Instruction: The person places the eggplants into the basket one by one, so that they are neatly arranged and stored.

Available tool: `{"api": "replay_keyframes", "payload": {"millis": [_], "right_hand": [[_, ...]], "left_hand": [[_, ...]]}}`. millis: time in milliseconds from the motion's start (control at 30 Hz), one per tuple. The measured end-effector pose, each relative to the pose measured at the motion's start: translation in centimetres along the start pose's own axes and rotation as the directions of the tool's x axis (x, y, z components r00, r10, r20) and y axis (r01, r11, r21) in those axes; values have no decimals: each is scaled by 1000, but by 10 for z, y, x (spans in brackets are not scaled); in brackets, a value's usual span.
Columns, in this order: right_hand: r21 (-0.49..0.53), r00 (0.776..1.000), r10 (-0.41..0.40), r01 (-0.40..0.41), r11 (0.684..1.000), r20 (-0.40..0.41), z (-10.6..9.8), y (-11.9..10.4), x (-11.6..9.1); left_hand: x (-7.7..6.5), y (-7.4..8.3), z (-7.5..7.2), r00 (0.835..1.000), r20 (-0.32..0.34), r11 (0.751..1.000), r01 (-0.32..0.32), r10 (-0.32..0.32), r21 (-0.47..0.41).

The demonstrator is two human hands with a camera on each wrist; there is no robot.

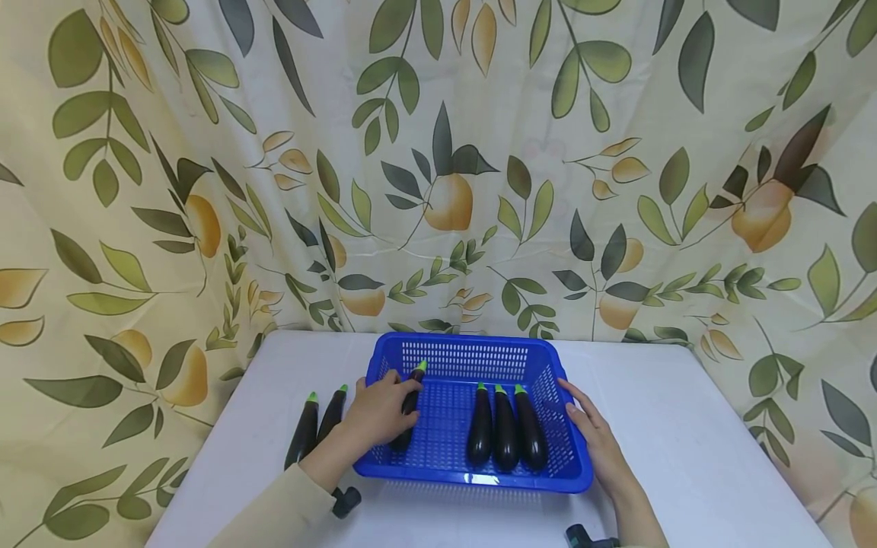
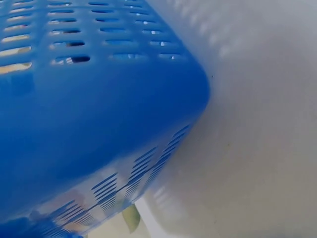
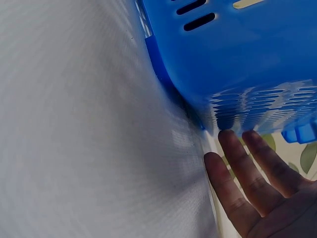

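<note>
"White table (image 1: pixel 685 441), leafy curtain (image 1: pixel 438 152) behind. Why touch the basket (image 1: pixel 444 422) at right?"

"Probably to steady it: right hand (image 1: pixel 597 432) straight-fingered there, left hand (image 1: pixel 377 409) gripping an eggplant (image 1: pixel 402 440) inside, at left."

Basket (image 1: pixel 441 418) on table (image 1: pixel 692 449), curtain (image 1: pixel 521 251) behind. Inside: three eggplants (image 1: pixel 505 434) right, one eggplant (image 1: pixel 409 403) left. Two eggplants (image 1: pixel 304 432) outside, left.
</note>
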State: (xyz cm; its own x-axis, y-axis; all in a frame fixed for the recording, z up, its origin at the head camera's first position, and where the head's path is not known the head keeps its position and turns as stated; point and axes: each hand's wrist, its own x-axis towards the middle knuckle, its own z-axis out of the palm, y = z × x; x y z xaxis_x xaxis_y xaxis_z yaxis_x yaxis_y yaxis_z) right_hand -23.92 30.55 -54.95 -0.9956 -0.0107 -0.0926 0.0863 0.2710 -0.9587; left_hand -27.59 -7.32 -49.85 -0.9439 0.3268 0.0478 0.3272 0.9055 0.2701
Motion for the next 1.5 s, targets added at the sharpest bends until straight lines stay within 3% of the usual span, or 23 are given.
{"api": "replay_keyframes", "payload": {"millis": [267, 767, 1500], "right_hand": [[-4, 1000, -10, 10, 1000, 0, 0, 2, 0], [-7, 1000, -10, 10, 1000, -5, 1, 0, 0], [-7, 1000, -13, 13, 1000, 0, 1, 0, 0]], "left_hand": [[-2, 0, 7, 1000, -9, 992, -7, 8, 126], [-1, 1, 9, 1000, 21, 966, -22, 17, 259], [0, 0, 15, 998, 60, 922, -27, 4, 387]]}}
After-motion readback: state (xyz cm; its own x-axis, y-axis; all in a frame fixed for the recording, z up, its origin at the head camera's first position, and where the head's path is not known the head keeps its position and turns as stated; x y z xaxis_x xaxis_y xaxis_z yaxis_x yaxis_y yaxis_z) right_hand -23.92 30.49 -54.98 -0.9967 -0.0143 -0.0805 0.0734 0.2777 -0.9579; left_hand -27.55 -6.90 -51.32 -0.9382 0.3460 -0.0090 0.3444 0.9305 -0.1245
